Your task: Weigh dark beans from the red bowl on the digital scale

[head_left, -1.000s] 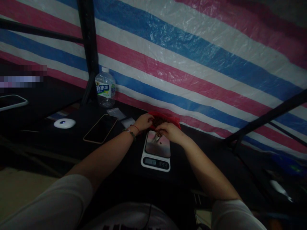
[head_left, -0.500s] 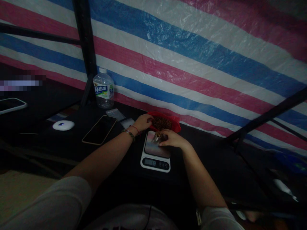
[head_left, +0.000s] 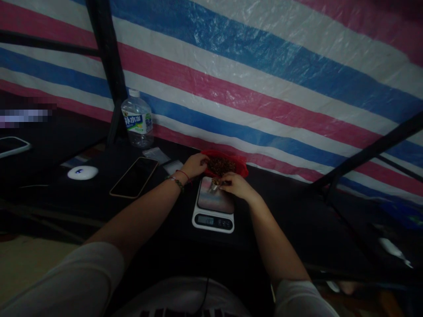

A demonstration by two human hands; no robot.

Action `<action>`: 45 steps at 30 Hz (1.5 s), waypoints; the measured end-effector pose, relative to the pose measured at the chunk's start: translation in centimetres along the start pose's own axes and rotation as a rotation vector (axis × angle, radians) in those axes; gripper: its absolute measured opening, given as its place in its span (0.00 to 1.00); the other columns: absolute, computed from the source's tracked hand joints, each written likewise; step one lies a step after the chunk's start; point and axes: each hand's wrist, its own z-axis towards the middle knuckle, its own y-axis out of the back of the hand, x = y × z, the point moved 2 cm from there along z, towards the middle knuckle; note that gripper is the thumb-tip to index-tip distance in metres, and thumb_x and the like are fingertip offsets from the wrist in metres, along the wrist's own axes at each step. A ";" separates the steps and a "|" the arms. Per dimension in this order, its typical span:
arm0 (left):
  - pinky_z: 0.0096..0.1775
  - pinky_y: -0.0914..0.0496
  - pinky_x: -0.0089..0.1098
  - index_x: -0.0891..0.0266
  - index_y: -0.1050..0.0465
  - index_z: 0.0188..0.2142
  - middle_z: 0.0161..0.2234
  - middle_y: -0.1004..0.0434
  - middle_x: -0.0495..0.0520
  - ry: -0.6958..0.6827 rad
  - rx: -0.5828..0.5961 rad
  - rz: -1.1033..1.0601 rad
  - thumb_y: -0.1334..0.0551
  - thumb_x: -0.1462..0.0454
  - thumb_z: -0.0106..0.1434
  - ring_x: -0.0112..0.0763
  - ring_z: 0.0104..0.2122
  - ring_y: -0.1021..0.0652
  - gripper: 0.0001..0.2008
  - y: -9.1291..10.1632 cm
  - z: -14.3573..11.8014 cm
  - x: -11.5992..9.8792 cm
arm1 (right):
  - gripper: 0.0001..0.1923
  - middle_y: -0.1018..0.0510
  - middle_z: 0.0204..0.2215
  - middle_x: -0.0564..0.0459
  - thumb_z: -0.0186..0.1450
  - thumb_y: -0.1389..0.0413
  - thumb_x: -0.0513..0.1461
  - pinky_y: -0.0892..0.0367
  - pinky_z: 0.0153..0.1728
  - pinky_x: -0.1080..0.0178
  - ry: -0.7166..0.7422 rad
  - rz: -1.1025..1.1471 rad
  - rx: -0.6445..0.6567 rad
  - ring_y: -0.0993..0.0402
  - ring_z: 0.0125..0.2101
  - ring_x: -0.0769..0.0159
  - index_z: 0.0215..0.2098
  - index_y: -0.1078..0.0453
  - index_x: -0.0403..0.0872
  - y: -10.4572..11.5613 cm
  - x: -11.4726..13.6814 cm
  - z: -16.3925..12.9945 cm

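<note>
A red plastic bag (head_left: 239, 165) lies open on the black table against the striped tarp, full of small dark brown pieces (head_left: 221, 165). My left hand (head_left: 194, 165) grips the bag's left edge. In front of the bag sits a white digital kitchen scale (head_left: 213, 207) with a shiny platform and a lit display. My right hand (head_left: 235, 185) hovers over the scale's far edge, its fingers pinched on a small shiny scoop-like thing (head_left: 214, 185) with a few brown pieces at it. What exactly the fingers hold is too dim to tell.
A smartphone (head_left: 134, 177) lies face up left of the scale, with a white round device (head_left: 82, 172) further left. A water bottle (head_left: 136, 119) stands by a black post (head_left: 105, 70). Small clear packets (head_left: 157, 155) lie near the bottle. Another phone (head_left: 11, 146) sits far left.
My right hand has drawn back from the bag's mouth to the scale's far edge. The bag's contents now show. My left hand has stayed on the bag.
</note>
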 end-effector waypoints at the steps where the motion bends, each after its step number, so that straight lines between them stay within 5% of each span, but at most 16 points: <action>1: 0.47 0.29 0.34 0.65 0.23 0.40 0.38 0.22 0.56 -0.002 0.000 -0.001 0.44 0.68 0.55 0.35 0.39 0.23 0.16 0.0 0.0 0.1 | 0.09 0.24 0.35 0.50 0.59 0.38 0.36 0.35 0.43 0.62 0.008 -0.007 0.004 0.29 0.39 0.64 0.39 0.22 0.48 0.0 0.1 0.0; 11: 0.47 0.29 0.35 0.63 0.23 0.40 0.40 0.21 0.55 -0.007 0.005 -0.005 0.44 0.67 0.54 0.35 0.40 0.23 0.15 -0.4 0.3 0.5 | 0.06 0.21 0.33 0.49 0.60 0.40 0.34 0.35 0.38 0.62 -0.045 -0.061 -0.044 0.26 0.36 0.63 0.36 0.22 0.46 -0.4 -0.2 -0.4; 20: 0.47 0.30 0.34 0.65 0.23 0.39 0.39 0.21 0.56 -0.046 0.009 -0.008 0.45 0.69 0.54 0.35 0.40 0.23 0.15 -0.2 0.1 0.0 | 0.09 0.22 0.37 0.49 0.62 0.43 0.36 0.32 0.42 0.61 -0.024 0.068 -0.404 0.27 0.39 0.64 0.40 0.24 0.48 0.6 0.6 -0.6; 28: 0.46 0.29 0.34 0.63 0.23 0.40 0.38 0.21 0.55 -0.024 0.002 -0.014 0.45 0.67 0.55 0.35 0.38 0.23 0.15 -0.3 0.1 0.1 | 0.11 0.21 0.38 0.48 0.65 0.45 0.36 0.33 0.45 0.60 0.091 0.019 -0.322 0.27 0.41 0.63 0.42 0.23 0.48 -0.7 2.5 0.0; 45: 0.46 0.29 0.34 0.63 0.23 0.40 0.39 0.21 0.55 -0.013 0.001 0.000 0.44 0.67 0.54 0.35 0.39 0.23 0.16 -0.5 0.3 0.4 | 0.11 0.21 0.40 0.48 0.63 0.46 0.35 0.33 0.47 0.58 0.097 0.077 -0.290 0.26 0.43 0.63 0.41 0.23 0.49 -0.5 3.0 -0.5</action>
